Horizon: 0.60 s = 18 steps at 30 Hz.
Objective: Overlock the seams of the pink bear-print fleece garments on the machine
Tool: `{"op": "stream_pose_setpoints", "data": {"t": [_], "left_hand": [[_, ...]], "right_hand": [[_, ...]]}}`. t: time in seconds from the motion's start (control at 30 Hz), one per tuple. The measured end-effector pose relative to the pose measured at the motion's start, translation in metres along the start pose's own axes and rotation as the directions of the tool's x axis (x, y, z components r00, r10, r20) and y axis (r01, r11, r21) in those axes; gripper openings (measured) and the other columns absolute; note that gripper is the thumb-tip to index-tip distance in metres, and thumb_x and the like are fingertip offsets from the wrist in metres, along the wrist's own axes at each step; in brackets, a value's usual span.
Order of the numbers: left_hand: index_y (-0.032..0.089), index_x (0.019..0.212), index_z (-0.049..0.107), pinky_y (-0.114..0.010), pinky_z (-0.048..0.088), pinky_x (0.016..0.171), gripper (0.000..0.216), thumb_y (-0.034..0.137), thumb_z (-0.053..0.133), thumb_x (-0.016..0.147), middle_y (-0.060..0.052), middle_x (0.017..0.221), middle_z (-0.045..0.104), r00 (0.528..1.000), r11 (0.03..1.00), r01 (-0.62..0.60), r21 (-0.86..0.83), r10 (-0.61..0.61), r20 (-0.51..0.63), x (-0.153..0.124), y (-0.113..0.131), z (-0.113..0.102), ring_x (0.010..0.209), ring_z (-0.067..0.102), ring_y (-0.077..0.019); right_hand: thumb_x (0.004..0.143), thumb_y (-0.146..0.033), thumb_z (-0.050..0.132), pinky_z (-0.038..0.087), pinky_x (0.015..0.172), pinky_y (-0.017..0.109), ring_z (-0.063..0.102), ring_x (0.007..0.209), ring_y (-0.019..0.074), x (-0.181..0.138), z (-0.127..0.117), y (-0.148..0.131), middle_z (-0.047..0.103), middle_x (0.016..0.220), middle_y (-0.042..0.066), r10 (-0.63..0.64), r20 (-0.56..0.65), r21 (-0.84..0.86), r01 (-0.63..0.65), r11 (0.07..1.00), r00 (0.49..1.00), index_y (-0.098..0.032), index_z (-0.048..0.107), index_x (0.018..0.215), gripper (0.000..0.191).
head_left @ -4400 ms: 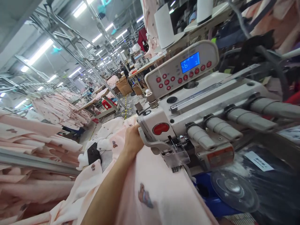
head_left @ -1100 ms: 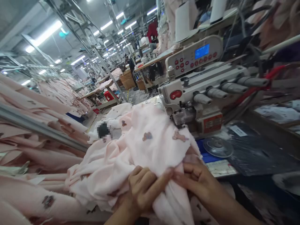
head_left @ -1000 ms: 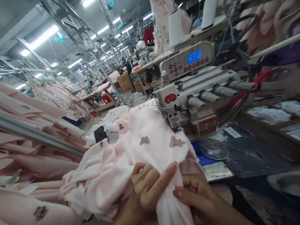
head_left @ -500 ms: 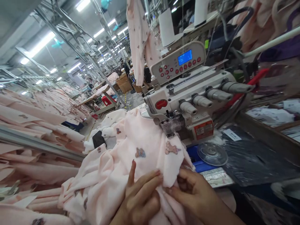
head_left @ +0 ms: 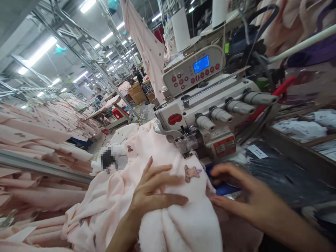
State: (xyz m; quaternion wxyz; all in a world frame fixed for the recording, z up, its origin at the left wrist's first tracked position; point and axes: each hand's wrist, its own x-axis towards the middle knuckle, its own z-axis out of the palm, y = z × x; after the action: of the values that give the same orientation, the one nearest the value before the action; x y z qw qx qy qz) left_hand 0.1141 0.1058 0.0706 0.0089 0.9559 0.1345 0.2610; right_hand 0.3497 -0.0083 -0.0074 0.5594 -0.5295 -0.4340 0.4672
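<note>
Garment factory hall, strip lights overhead, stacks of pink garments [head_left: 39, 140] at left. Sewing machine [head_left: 210, 112] on table, control panel [head_left: 194, 70] lit blue. Pink fleece cloth [head_left: 168, 196] now spread flat, edge lying right under presser foot [head_left: 186, 145]; half second ago both hands pinched bunched edge nearer body. Left hand [head_left: 152, 189] pressing cloth down, fingers splayed, gripping nothing. Right hand [head_left: 244, 196] has let go, fingers open, at cloth's right edge. Judgement: cloth positioned for stitching.
</note>
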Motion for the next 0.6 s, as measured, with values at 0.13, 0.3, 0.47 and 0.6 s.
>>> {"op": "stream_pose_setpoints", "data": {"t": [0.13, 0.3, 0.47, 0.6], "left_hand": [[0.024, 0.089, 0.074, -0.043, 0.019, 0.130, 0.025, 0.028, 0.053, 0.101, 0.004, 0.094, 0.080, 0.989, 0.950, -0.082, -0.302, 0.115, 0.094, 0.018, -0.008, 0.006, 0.110, 0.070, -0.0119], [0.024, 0.101, 0.071, -0.040, 0.020, 0.130, 0.022, 0.020, 0.050, 0.102, 0.005, 0.098, 0.080, 0.996, 0.936, -0.066, -0.345, 0.084, 0.037, 0.029, -0.012, 0.017, 0.102, 0.073, -0.0089], [0.019, 0.096, 0.068, -0.042, 0.010, 0.132, 0.013, 0.017, 0.056, 0.099, 0.005, 0.097, 0.080, 0.996, 0.962, -0.090, -0.258, 0.091, -0.007, 0.042, -0.008, 0.013, 0.099, 0.073, -0.0087], [0.017, 0.090, 0.067, -0.043, 0.001, 0.132, 0.007, 0.011, 0.065, 0.093, 0.005, 0.103, 0.079, 0.988, 0.988, -0.134, -0.081, 0.139, 0.063, 0.054, 0.003, 0.003, 0.097, 0.073, -0.0091]], "right_hand": [[0.085, -0.052, 0.074, 0.052, 0.045, 0.022, 0.058, 0.057, 0.0174, 0.017, 0.011, 0.014, 0.062, 0.074, 0.002, 0.118, 0.241, 0.222, -0.173, 0.960, 0.963, -0.017, 0.069, 0.092, 0.036], [0.085, -0.055, 0.078, 0.048, 0.058, 0.021, 0.055, 0.062, 0.0158, 0.003, 0.026, 0.028, 0.052, 0.063, -0.002, 0.131, 0.243, 0.371, -0.217, 0.903, 0.961, -0.016, 0.068, 0.079, 0.040], [0.086, -0.061, 0.078, 0.040, 0.052, 0.016, 0.054, 0.058, 0.0122, -0.004, 0.023, 0.032, 0.064, 0.069, 0.000, 0.203, 0.262, 0.354, -0.289, 0.889, 0.943, -0.020, 0.076, 0.089, 0.041], [0.092, -0.059, 0.073, 0.048, 0.063, 0.016, 0.065, 0.076, 0.0180, -0.001, 0.024, 0.030, 0.071, 0.081, 0.001, 0.147, 0.243, 0.347, -0.227, 0.910, 0.959, -0.029, 0.079, 0.109, 0.035]]}}
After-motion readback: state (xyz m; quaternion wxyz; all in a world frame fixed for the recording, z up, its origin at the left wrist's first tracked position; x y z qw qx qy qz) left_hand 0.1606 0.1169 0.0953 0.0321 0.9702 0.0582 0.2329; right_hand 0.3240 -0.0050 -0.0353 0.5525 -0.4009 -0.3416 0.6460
